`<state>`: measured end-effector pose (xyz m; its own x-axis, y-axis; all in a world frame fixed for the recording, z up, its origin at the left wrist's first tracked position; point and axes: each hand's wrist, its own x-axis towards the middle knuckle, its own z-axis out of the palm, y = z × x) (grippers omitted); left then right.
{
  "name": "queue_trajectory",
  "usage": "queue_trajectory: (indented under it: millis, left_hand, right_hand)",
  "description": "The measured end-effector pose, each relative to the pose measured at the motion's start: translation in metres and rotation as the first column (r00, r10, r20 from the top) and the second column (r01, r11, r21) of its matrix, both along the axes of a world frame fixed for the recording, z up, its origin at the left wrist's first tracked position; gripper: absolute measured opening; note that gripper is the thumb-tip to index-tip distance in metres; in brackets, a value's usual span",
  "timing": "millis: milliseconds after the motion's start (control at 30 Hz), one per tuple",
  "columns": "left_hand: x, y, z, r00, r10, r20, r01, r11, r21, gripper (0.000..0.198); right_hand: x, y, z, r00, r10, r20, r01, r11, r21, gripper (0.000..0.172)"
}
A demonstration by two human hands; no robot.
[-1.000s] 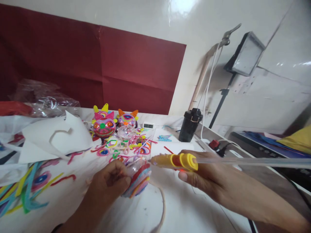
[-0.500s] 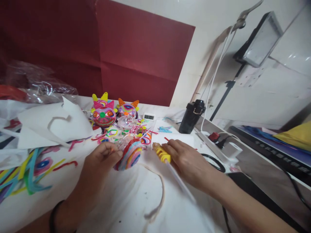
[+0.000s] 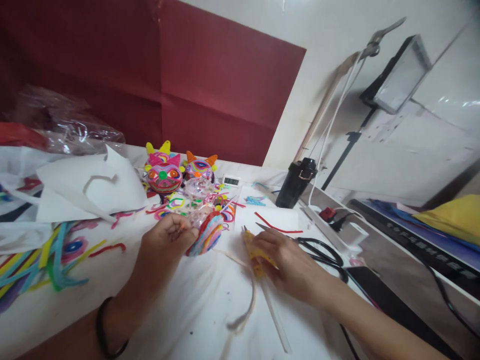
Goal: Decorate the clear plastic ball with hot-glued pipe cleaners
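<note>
My left hand point(image 3: 167, 245) pinches the edge of a rounded piece point(image 3: 207, 235) striped in red, blue, yellow and pink. Under the fingers of my right hand point(image 3: 279, 257) is a yellow glue gun point(image 3: 255, 254), its tip pointing away from me and a clear glue stick point(image 3: 276, 315) sticking out of its back. Black-handled scissors point(image 3: 322, 251) lie just beyond my right hand, beside a red strip point(image 3: 277, 226). Decorated round faces with pink ears point(image 3: 164, 177) and orange ears point(image 3: 200, 167) stand at the back.
Colourful strips point(image 3: 60, 260) and cut white paper point(image 3: 88, 187) lie at the left. A small clock point(image 3: 231, 181) and a black bottle point(image 3: 296, 183) stand at the back. On the right are a power strip point(image 3: 335, 230) and a dark flat device point(image 3: 390, 305). A cord point(image 3: 253, 290) crosses the front.
My right hand and the glue gun have moved slightly down, and the glue stick now points more toward me. The scissors and red strip show more. The view has shifted a little.
</note>
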<state>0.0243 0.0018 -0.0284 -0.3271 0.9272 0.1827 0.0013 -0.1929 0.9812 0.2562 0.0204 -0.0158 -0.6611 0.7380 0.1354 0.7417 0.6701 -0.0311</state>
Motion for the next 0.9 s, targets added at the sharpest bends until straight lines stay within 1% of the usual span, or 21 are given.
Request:
queue_trajectory:
  millis: [67,133,200,300,400,467,500,533,567,600,633,667,700,733,767,800,833,867,900]
  left_hand:
    - [0.000,0.003,-0.003,1.000,-0.004,0.008,0.004,1.000,0.022,0.015]
    - [-0.001,0.005,-0.004,1.000,-0.017,0.012,0.017,1.000,0.026,0.016]
    - [-0.001,0.005,-0.004,1.000,-0.029,0.011,0.028,0.999,0.031,0.016]
    - [-0.002,0.004,-0.001,0.999,-0.046,-0.019,0.046,0.999,0.025,0.016]
    - [-0.002,0.004,-0.001,0.996,-0.059,-0.060,0.059,0.998,0.006,0.017]
    - [-0.002,0.005,-0.003,0.994,-0.068,-0.086,0.067,0.998,-0.014,0.017]
    - [-0.002,0.005,-0.004,0.992,-0.082,-0.098,0.080,0.996,-0.028,0.016]
    - [-0.002,0.005,-0.005,0.989,-0.101,-0.106,0.097,0.994,-0.041,0.016]
    - [-0.001,0.005,-0.006,0.986,-0.124,-0.111,0.119,0.992,-0.052,0.015]
    - [-0.001,0.004,-0.007,0.983,-0.147,-0.113,0.141,0.988,-0.059,0.016]
    - [0.000,0.004,-0.007,0.979,-0.170,-0.115,0.163,0.985,-0.063,0.016]
    - [0.000,0.003,-0.006,0.974,-0.192,-0.118,0.185,0.980,-0.068,0.016]
    - [0.001,0.002,-0.005,0.970,-0.209,-0.123,0.201,0.977,-0.072,0.017]
    - [0.001,0.002,-0.004,0.966,-0.225,-0.129,0.217,0.973,-0.076,0.017]
    - [0.001,0.001,-0.002,0.961,-0.243,-0.134,0.233,0.969,-0.082,0.017]
    - [0.001,0.001,0.000,0.956,-0.259,-0.135,0.249,0.964,-0.089,0.016]
    - [0.001,0.000,0.002,0.953,-0.274,-0.130,0.263,0.960,-0.093,0.016]
    - [0.002,0.000,0.003,0.950,-0.287,-0.121,0.276,0.956,-0.095,0.016]
    - [0.002,-0.001,0.004,0.947,-0.301,-0.109,0.291,0.952,-0.097,0.016]
  right_hand:
    - [-0.024,0.006,0.001,0.995,-0.065,0.072,0.071,0.993,-0.094,0.018]
    - [-0.046,0.014,-0.004,0.992,-0.080,0.101,0.091,0.989,-0.118,0.017]
    - [-0.060,0.020,-0.011,0.989,-0.101,0.104,0.114,0.985,-0.126,0.019]
    - [-0.062,0.025,-0.015,0.992,-0.119,0.045,0.125,0.978,-0.166,0.017]
    - [-0.042,0.026,-0.006,0.993,-0.106,-0.050,0.087,0.953,-0.291,0.012]
    - [-0.025,0.026,0.006,0.987,-0.106,-0.123,0.048,0.915,-0.402,0.012]
    - [-0.017,0.025,0.013,0.972,-0.116,-0.205,0.006,0.882,-0.471,0.013]
    - [-0.010,0.024,0.020,0.920,-0.160,-0.357,-0.086,0.807,-0.584,0.014]
    - [-0.006,0.022,0.028,0.856,-0.199,-0.478,-0.184,0.746,-0.640,0.016]
    - [-0.003,0.020,0.035,0.811,-0.217,-0.544,-0.246,0.717,-0.652,0.018]
    - [-0.002,0.018,0.041,0.775,-0.211,-0.596,-0.275,0.736,-0.618,0.019]
    - [-0.002,0.015,0.046,0.753,-0.187,-0.631,-0.274,0.783,-0.559,0.019]
    - [-0.004,0.012,0.050,0.745,-0.142,-0.652,-0.254,0.843,-0.474,0.018]
    - [-0.007,0.010,0.052,0.747,-0.080,-0.660,-0.228,0.901,-0.368,0.016]
    - [-0.010,0.007,0.053,0.756,-0.008,-0.655,-0.209,0.945,-0.253,0.014]
    - [-0.013,0.006,0.052,0.770,0.072,-0.634,-0.200,0.971,-0.132,0.012]
    - [-0.016,0.005,0.050,0.783,0.157,-0.602,-0.205,0.979,-0.010,0.011]
    - [-0.018,0.004,0.047,0.796,0.237,-0.557,-0.217,0.971,0.103,0.009]
    - [-0.019,0.005,0.044,0.803,0.309,-0.510,-0.234,0.950,0.207,0.009]
